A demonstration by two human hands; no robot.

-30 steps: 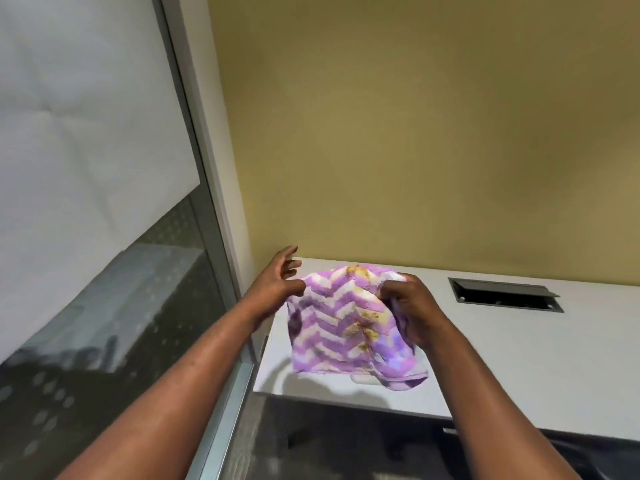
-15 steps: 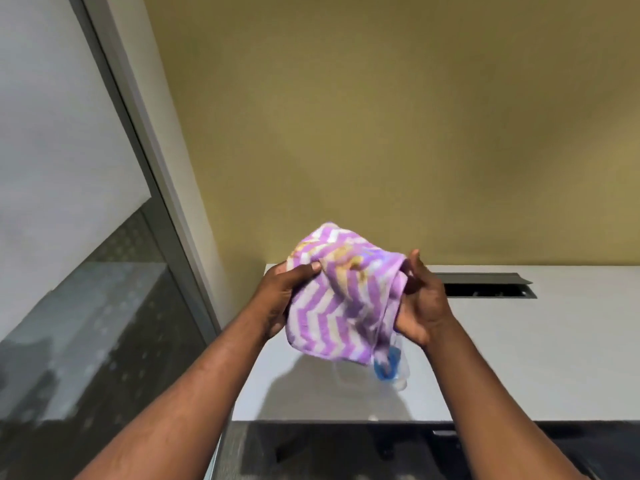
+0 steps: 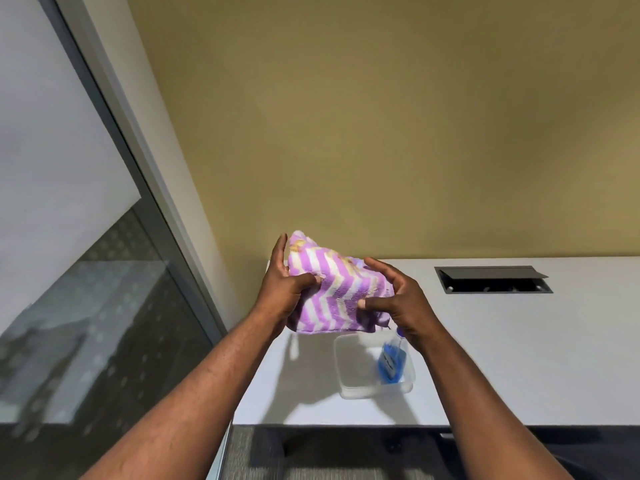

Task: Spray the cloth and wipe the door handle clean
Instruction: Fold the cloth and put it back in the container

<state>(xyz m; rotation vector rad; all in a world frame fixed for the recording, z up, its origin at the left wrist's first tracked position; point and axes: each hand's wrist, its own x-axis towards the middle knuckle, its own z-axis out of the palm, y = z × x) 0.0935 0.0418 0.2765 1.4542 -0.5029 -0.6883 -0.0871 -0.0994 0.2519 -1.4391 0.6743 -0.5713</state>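
Holding: both hands grasp one bunched cloth (image 3: pixel 334 296) in the air above the table (image 3: pixel 519 358).
Cloth: purple and white zigzag stripes, with yellowish-brown stains near its upper edge; it hangs above the container, towards the wall, without touching the table.
Left hand (image 3: pixel 282 289): on the cloth's left side, thumb pressed into the front of the fabric, fingers stretched upward behind it; the grip is clamped on the cloth.
Right hand (image 3: pixel 401 299): on the cloth's right side, thumb pushed against the lower front of the fabric, fingers curled over the top edge; this grip is also clamped on the cloth.
Container (image 3: pixel 367 372): clear plastic, open-topped, resting on the table just below the cloth and the right wrist.
Spray bottle (image 3: pixel 391 362): holds blue liquid, lies tilted inside the container at its right side; its top is partly hidden by the right wrist.
Cable slot (image 3: pixel 491 280): dark rectangular opening in the table, well to the right of the container, near the yellow wall (image 3: pixel 381 133).
Glass partition (image 3: pixel 86 271): stands left of the container, beyond the table's left edge.
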